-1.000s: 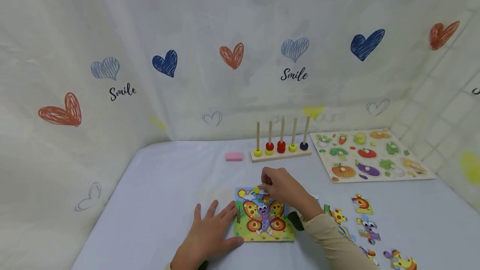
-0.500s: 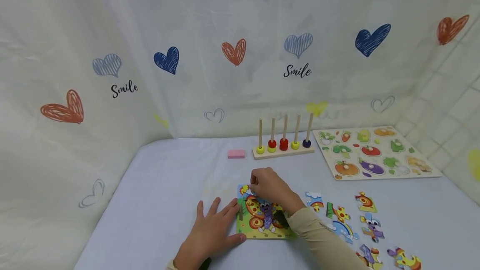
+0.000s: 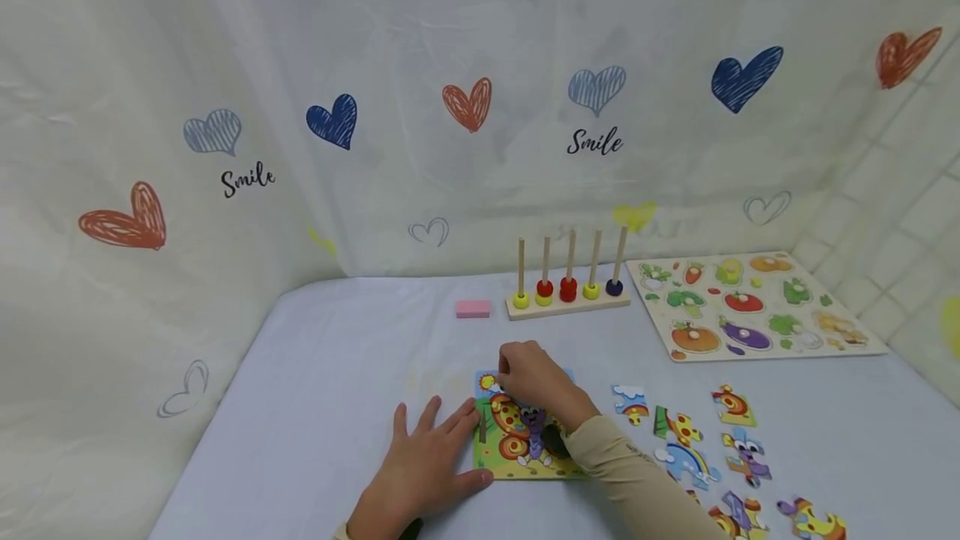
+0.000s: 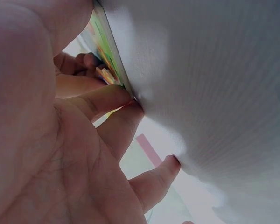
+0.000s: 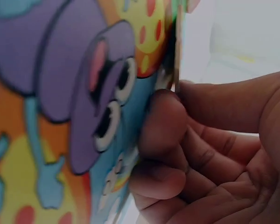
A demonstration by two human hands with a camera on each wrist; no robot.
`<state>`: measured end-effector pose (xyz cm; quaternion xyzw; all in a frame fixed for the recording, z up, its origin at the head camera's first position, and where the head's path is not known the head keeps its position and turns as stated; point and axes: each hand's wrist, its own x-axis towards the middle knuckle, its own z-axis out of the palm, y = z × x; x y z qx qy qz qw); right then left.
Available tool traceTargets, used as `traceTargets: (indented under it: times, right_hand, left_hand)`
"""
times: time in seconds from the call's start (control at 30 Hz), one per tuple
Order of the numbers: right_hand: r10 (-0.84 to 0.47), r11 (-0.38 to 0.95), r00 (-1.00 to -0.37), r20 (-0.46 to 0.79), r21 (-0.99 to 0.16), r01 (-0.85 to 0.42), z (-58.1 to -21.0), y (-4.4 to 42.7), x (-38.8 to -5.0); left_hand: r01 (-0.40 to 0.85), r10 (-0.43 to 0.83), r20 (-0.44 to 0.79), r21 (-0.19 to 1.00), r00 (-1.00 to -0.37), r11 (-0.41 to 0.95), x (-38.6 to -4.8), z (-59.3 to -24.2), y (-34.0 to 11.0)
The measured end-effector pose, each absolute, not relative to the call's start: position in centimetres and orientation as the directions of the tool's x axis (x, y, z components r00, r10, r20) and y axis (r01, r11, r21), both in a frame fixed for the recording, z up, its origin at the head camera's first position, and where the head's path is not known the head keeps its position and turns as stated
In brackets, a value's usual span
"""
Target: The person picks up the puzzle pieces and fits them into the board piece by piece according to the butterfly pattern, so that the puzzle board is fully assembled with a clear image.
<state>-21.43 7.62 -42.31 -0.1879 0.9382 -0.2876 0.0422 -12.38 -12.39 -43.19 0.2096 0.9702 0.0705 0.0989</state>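
A butterfly picture puzzle board [image 3: 517,468] lies flat on the table before me. My left hand [image 3: 431,458] rests beside it, fingers spread, with fingertips and thumb touching its left edge. Over the board's upper part, my right hand [image 3: 536,377] pinches a thin puzzle piece [image 5: 178,56] between thumb and forefinger, seen edge-on in the right wrist view. From above, the hand hides most of that piece and part of the butterfly. In the left wrist view, the left fingertips meet the board's edge [image 4: 115,58].
Several loose puzzle pieces [image 3: 684,463] lie right of the board, including a sky-and-rainbow piece [image 3: 632,401]. Behind stand a bead abacus [image 3: 567,307] with upright pegs and a pink block [image 3: 473,308]. A vegetable puzzle board [image 3: 750,307] lies at the back right.
My right hand has moved left across the board's upper part, uncovering loose pieces at the right. The left hand stays at the board's edge.
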Motion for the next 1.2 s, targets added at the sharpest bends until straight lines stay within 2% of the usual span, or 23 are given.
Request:
traceTargets:
  times: [0.6,0.87,1.03,1.2]
  right_hand:
    - [-0.386,0.759,-0.922,-0.002,-0.568,-0.317,-42.5,7.9,-20.8]
    - [-0.379,0.693,-0.924,0.038,-0.65,-0.311,-42.4,8.6,-20.3]
    - [-0.397,0.608,-0.917,0.027,-0.741,-0.285,-42.1,9.1,-19.7]
    - [-0.406,0.576,-0.914,0.011,-0.773,-0.265,-41.7,9.8,-18.8]
  left_hand:
    - [0.398,0.424,-0.158,0.172,-0.892,0.901,-12.4,-43.3,-11.8]
    - [0.399,0.427,-0.149,0.186,-0.892,0.898,-12.4,-43.5,-12.0]
    - [0.395,0.423,-0.146,0.187,-0.894,0.9,-12.5,-43.6,-12.4]
    - [0.394,0.425,-0.142,0.204,-0.894,0.896,-12.3,-43.6,-12.4]
